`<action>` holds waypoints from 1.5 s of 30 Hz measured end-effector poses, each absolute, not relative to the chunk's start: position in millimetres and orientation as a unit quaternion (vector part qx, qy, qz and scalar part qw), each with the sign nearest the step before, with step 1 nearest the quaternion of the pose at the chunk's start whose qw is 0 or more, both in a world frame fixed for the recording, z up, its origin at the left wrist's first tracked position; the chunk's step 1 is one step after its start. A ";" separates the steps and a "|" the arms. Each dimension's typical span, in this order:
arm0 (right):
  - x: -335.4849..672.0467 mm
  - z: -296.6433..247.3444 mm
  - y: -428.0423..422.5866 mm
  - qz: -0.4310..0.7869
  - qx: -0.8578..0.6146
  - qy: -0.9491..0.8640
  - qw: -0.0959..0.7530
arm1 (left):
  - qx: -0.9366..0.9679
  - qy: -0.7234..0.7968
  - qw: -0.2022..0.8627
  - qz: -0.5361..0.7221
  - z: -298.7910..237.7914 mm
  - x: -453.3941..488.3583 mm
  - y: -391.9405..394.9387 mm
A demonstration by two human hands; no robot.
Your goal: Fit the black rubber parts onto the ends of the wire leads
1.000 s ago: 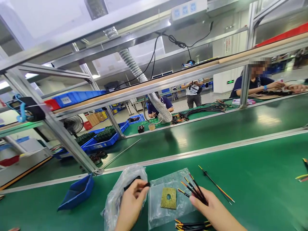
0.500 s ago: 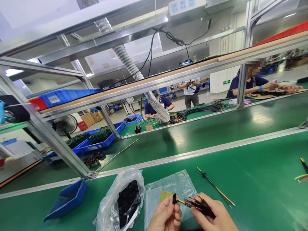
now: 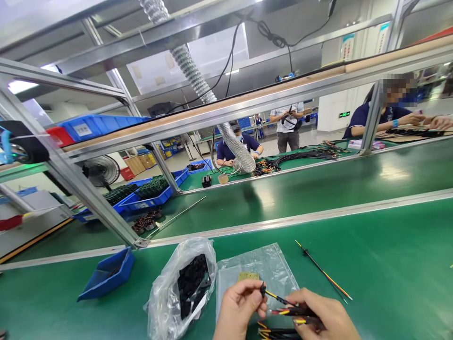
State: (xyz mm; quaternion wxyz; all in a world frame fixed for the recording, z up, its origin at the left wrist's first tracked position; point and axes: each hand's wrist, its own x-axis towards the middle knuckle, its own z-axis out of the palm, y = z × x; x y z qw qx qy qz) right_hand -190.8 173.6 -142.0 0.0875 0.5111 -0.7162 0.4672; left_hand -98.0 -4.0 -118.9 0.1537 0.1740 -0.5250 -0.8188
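Observation:
Between the thumb and fingers of my left hand [image 3: 242,307] is a small black plastic part [image 3: 263,289], which sits on the end of a cable with yellow and red wires. My right hand [image 3: 327,314] is closed round a bundle of black-sleeved cables [image 3: 295,311] with red, yellow and black wire ends pointing left. Below it, more cables [image 3: 274,333] show at the bottom edge, partly out of view. A flat clear plastic bag [image 3: 279,264] lies under my hands, with a yellowish piece [image 3: 248,276] on or in it. One loose cable [image 3: 323,271] lies to the right.
An open clear bag [image 3: 161,302] of black parts [image 3: 193,283] stands left of my hands. Farther left is a blue bin [image 3: 106,276]. A metal frame post [image 3: 95,189] and rail [image 3: 283,222] border the green bench [image 3: 399,264]. Co-workers [image 3: 368,113] sit across the bench.
The view has shifted slightly, so the scene sits farther right. My right hand has tilted the bundle, and its wire ends have spread. More cables now show below it.

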 end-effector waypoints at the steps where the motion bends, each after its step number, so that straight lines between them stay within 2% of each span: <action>1: -191.7 -141.2 173.9 0.464 0.521 -0.710 0.093 | 0.169 -0.549 0.158 -0.803 -119.7 -97.4 -4.0; 7: -194.6 -134.4 176.4 0.355 0.582 -0.671 0.290 | 0.115 -0.572 0.079 -0.808 -121.4 -91.6 -1.9; 10: -192.4 -122.7 180.1 0.301 0.601 -0.654 0.347 | 0.110 -0.537 0.052 -0.835 -120.2 -89.5 -1.9; 14: -189.2 -109.0 182.6 0.235 0.622 -0.644 0.378 | 0.166 -0.526 0.066 -0.832 -116.5 -89.9 0.9; 23: -185.4 -107.3 182.4 0.224 0.622 -0.654 0.367 | 0.189 -0.544 0.126 -0.808 -108.2 -88.9 5.7; 27: -183.6 -113.0 179.9 0.262 0.597 -0.680 0.336 | 0.183 -0.535 0.177 -0.805 -113.9 -89.1 9.3; 34: -174.1 -133.7 172.3 0.415 0.543 -0.678 0.271 | 0.152 -0.556 0.148 -0.804 -122.8 -87.6 17.6; 40: -164.1 -141.3 164.0 0.550 0.476 -0.686 0.029 | 0.125 -0.553 0.127 -0.814 -129.4 -90.2 21.2; 45: -170.4 -128.5 160.0 0.588 0.394 -0.686 -0.168 | 0.145 -0.571 0.163 -0.791 -122.9 -90.5 18.2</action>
